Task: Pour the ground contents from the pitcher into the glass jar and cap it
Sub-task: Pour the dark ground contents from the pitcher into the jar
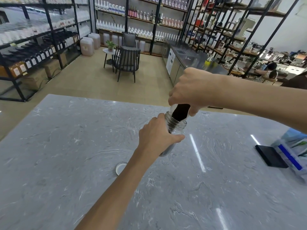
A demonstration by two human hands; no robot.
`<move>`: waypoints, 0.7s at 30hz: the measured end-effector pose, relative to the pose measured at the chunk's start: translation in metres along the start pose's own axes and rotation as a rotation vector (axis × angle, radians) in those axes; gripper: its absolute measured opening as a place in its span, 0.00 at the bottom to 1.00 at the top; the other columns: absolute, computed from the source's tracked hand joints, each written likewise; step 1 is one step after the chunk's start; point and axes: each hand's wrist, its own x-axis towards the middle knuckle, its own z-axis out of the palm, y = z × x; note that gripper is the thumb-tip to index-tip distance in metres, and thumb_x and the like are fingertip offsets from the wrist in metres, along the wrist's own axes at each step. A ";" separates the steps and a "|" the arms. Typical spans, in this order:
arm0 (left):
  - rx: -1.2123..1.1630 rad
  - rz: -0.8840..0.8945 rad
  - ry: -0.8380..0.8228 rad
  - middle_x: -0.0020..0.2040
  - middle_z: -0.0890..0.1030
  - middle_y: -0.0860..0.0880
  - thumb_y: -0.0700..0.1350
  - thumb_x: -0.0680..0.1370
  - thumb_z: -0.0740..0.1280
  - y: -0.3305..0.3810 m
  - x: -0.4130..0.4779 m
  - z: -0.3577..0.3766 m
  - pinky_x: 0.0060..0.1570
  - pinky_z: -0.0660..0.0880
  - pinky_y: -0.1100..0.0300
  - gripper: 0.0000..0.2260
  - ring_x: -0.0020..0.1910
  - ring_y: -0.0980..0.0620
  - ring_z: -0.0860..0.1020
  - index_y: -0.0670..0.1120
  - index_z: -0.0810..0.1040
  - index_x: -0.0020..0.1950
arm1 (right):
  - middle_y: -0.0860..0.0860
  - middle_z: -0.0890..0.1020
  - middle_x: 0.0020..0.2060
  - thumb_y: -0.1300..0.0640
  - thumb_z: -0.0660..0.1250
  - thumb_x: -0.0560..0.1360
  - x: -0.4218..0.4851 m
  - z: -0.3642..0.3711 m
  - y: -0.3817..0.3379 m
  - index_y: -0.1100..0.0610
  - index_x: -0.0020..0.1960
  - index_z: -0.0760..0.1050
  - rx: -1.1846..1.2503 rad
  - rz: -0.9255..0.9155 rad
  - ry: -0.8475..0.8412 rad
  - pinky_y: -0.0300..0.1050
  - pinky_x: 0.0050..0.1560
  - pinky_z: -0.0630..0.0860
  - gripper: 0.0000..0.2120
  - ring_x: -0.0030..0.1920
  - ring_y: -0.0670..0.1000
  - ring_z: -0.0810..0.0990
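Observation:
My left hand (156, 135) grips a clear glass jar (177, 126), held tilted above the grey marble table (66, 163) with its threaded mouth pointing up and right. My right hand (192, 90) holds a clear pitcher (180, 112) tipped mouth-down into the jar's opening; most of the pitcher is hidden under the fingers. Dark ground contents fill the pitcher's lower part and run into the jar. The jar's round white cap (120, 168) lies flat on the table, partly behind my left forearm.
A black flat pad (270, 156) and a clear plastic packet with blue and green print (294, 151) lie at the table's right edge. Beyond the table are chairs, shelving with bottles, a steel counter and a seated person at the far right.

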 end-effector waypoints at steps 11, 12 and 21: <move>-0.023 -0.002 0.002 0.56 0.81 0.50 0.67 0.68 0.76 0.002 0.000 0.001 0.47 0.70 0.52 0.32 0.54 0.46 0.80 0.50 0.73 0.62 | 0.46 0.82 0.48 0.37 0.73 0.69 0.000 -0.004 -0.002 0.45 0.60 0.74 -0.018 -0.004 -0.001 0.48 0.41 0.70 0.24 0.48 0.55 0.82; -0.023 -0.002 0.004 0.56 0.81 0.50 0.67 0.68 0.75 0.002 0.000 0.001 0.47 0.70 0.52 0.32 0.54 0.46 0.80 0.50 0.72 0.62 | 0.46 0.82 0.49 0.38 0.73 0.69 0.000 -0.004 -0.002 0.45 0.60 0.73 -0.019 -0.007 -0.005 0.48 0.41 0.70 0.24 0.48 0.55 0.82; -0.010 0.001 0.013 0.55 0.81 0.50 0.68 0.67 0.75 0.001 -0.001 0.000 0.46 0.70 0.53 0.32 0.51 0.47 0.78 0.50 0.72 0.61 | 0.46 0.82 0.48 0.40 0.73 0.70 0.000 -0.008 -0.004 0.45 0.59 0.74 -0.030 -0.007 -0.005 0.47 0.41 0.70 0.21 0.48 0.55 0.81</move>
